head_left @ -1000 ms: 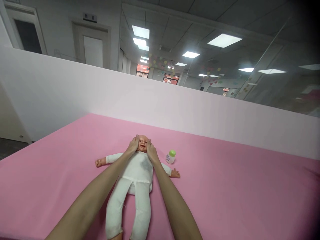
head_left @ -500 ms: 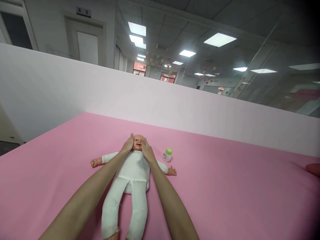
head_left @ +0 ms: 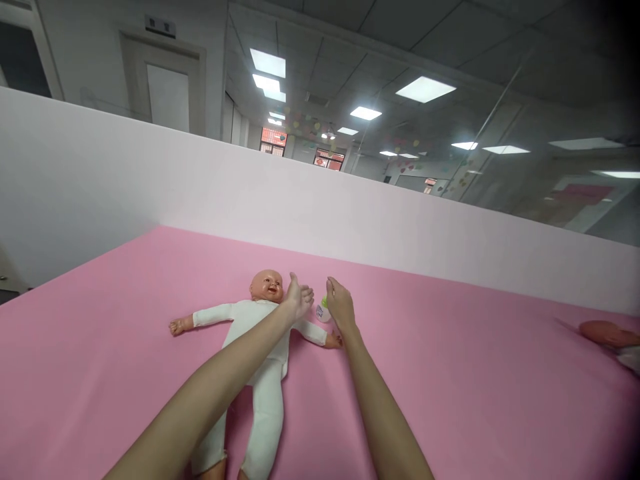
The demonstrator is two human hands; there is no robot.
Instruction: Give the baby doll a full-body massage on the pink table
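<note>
A baby doll in a white suit lies on its back, arms spread, its head uncovered. My left hand hovers beside the doll's head, open and palm up, fingers apart, holding nothing I can see. Right of it stands a small white jar with a green lid. My right hand is at the jar's right side and covers part of the lid. Its fingers are curled together, their tips hidden, so whether they grip the lid does not show.
The doll lies on a pink padded surface. Behind it runs a low white wall, with glass above. At the right edge a second doll's head shows in part.
Both hands have left the doll's head and moved right. The left has opened palm up; the right has come to the jar. The view has turned slightly right.
</note>
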